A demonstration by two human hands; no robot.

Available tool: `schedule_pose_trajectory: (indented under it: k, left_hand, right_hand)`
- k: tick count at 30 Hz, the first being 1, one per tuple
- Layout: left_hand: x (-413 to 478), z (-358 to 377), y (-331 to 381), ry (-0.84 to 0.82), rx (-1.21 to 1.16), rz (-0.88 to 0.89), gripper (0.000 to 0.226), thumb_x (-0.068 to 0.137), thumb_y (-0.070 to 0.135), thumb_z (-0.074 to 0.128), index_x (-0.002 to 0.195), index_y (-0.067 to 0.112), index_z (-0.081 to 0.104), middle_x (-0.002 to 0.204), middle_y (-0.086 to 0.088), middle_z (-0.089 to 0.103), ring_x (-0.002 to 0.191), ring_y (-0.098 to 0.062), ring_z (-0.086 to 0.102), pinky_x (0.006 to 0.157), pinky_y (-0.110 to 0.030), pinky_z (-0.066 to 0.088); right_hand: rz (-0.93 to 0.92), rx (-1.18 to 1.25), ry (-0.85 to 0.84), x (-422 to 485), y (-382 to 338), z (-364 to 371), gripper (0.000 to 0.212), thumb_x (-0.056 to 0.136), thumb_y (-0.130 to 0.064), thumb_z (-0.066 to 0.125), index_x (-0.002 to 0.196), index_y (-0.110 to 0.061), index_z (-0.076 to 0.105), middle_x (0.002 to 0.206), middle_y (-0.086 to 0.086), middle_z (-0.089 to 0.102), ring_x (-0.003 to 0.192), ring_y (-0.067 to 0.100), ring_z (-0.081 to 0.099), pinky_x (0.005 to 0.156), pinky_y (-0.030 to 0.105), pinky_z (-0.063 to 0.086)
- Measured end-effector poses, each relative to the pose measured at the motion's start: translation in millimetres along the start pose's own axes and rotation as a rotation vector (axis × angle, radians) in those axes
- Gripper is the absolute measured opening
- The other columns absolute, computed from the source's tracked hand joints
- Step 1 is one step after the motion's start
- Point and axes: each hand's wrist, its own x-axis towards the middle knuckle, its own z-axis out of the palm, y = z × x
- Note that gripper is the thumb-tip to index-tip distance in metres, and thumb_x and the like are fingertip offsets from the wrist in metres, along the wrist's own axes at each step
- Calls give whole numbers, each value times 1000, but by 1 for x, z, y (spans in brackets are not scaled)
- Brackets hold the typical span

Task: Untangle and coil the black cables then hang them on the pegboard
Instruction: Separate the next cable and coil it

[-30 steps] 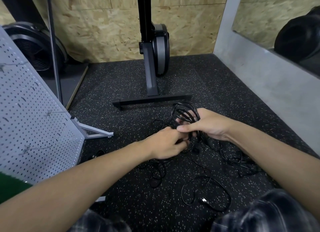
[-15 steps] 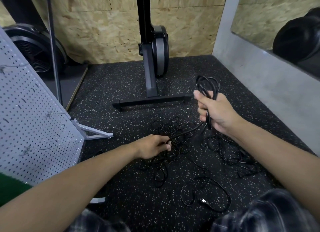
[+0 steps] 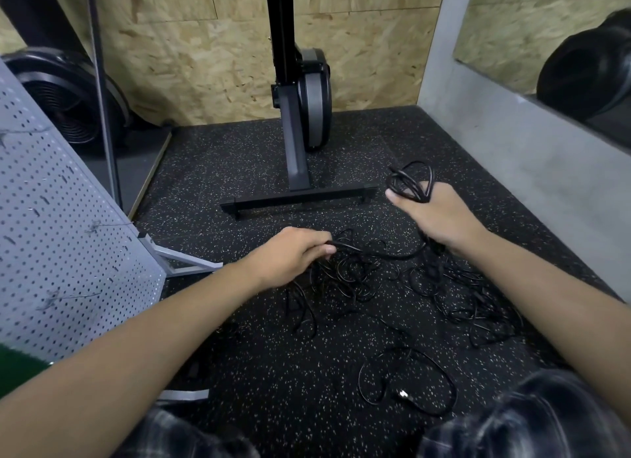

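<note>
A tangle of black cables (image 3: 355, 273) lies on the speckled rubber floor, spreading right to another clump (image 3: 478, 304). My right hand (image 3: 437, 215) grips a partly wound coil (image 3: 409, 181) whose loops stick up above the fist. One strand runs from that coil down and left to my left hand (image 3: 297, 252), which pinches it just above the tangle. A separate loose cable with a plug (image 3: 406, 389) lies nearer to me. The grey pegboard (image 3: 51, 235) leans at the left, with thin wire hooks on its face.
A black machine stand (image 3: 297, 198) with a crossbar foot stands just beyond the cables. A fan-like wheel (image 3: 68, 106) and a pole sit behind the pegboard. A grey concrete wall (image 3: 529, 171) bounds the right side. My knees in plaid fabric (image 3: 532, 420) fill the bottom edge.
My hands, together a second ago, have parted. The right hand carried the coil up and to the right, then lowered slightly. The left hand stayed low over the tangle, holding the strand.
</note>
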Motion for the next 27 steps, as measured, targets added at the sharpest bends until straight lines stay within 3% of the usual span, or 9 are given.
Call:
schedule_pose_trajectory:
  k: [4,7,9,12,15,17,20,23,27]
  left_hand:
    - [4,-7,9,18,82,83,35,107,49,44,96,19,60,81,5,64,76,-13,60,71,-36,51]
    - [6,-11,17,66,70,87,41,107,50,45,85,17,55,63,4,56,57,-13,52,57,-35,45]
    - [6,-12,24,72,85,70,44,106,51,46,80,17,53,57,3,52,51,-15,48,52,-34,41]
    - [8,-10,37,94,126,59,45,106,48,51,69,22,48,52,4,48,46,-13,46,49,-29,35]
    - [13,-10,44,112,122,7,42,105,45,57,68,27,50,51,10,48,45,-6,46,48,-21,31]
    - [14,-13,42,99,126,-24,39,103,46,60,73,22,64,56,9,54,48,-5,49,52,-27,38]
    - [14,-17,43,63,100,-112,37,101,46,64,78,19,73,64,0,63,49,-14,50,49,-31,36]
    - [14,-18,46,94,168,-142,37,95,55,67,89,20,79,65,1,61,57,-17,56,52,-31,37]
    - [13,-19,41,85,104,-101,22,93,43,75,82,25,71,73,9,63,69,-10,59,62,-28,43]
  right_hand:
    - [-3,-87,-121,-7,-9,9,52,91,-62,70,61,-27,46,60,-7,51,60,15,50,68,34,38]
    - [-14,15,-205,-13,-12,15,42,87,-63,74,59,-33,65,63,-16,65,77,11,63,74,31,44]
    - [-25,69,-280,-16,-13,20,29,86,-65,74,69,-41,74,74,-20,74,88,9,69,78,30,47]
    - [26,65,-364,-15,-10,29,47,80,-77,71,92,-33,81,93,-10,80,96,13,74,92,36,55]
    - [95,102,-491,-17,-10,36,59,77,-89,60,71,-32,75,69,-13,67,65,7,62,69,29,51]
    - [167,202,-572,-17,-11,37,67,74,-94,56,85,-30,72,76,-9,57,60,7,48,59,26,45]
    - [116,-41,-693,-19,-11,36,71,66,-81,80,117,-33,71,93,-12,62,75,5,55,73,28,47]
    - [215,-315,-614,-15,-4,43,72,70,-61,84,125,-20,63,95,-2,63,87,20,60,86,43,55]
    - [236,-159,-614,-15,-5,38,24,104,-28,66,106,-5,69,71,-2,63,62,12,57,62,30,53]
